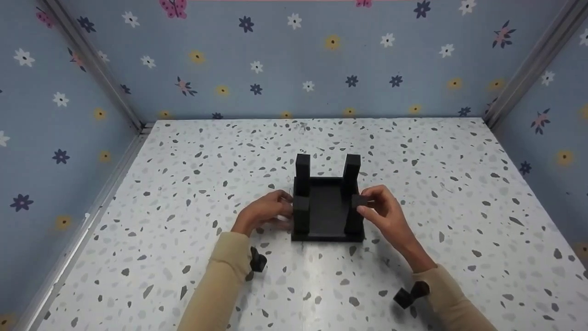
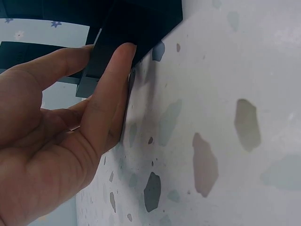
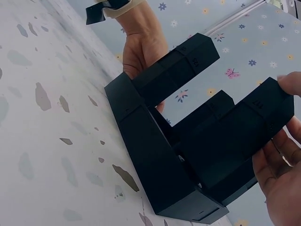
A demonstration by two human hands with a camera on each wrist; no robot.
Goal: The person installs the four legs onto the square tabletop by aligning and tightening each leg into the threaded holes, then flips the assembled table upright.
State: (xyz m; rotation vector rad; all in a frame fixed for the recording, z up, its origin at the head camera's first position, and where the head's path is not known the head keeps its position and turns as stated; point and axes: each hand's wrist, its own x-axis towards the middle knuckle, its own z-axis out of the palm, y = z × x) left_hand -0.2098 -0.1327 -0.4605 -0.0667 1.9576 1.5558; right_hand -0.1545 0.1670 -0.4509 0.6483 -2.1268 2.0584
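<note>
A black rectangular base (image 1: 327, 209) with a low rim stands on the table, an upright block-like post at each corner. Beside its left edge, my left hand (image 1: 266, 209) has its fingers and thumb against the side of the near left post (image 1: 301, 216); the left wrist view shows them on the dark surface, some fingertips hidden behind it. With thumb and fingers, my right hand (image 1: 387, 212) pinches the top of the near right post (image 3: 244, 122). Small numbers are marked on the posts in the right wrist view. Narrow gaps show at that post's foot.
The white speckled table (image 1: 183, 165) surrounds the base. Blue panels with a flower print (image 1: 303, 59) stand behind and at both sides, with metal corner strips (image 1: 98, 64) between them. Black wrist-worn devices (image 1: 258, 261) sit at both sleeves.
</note>
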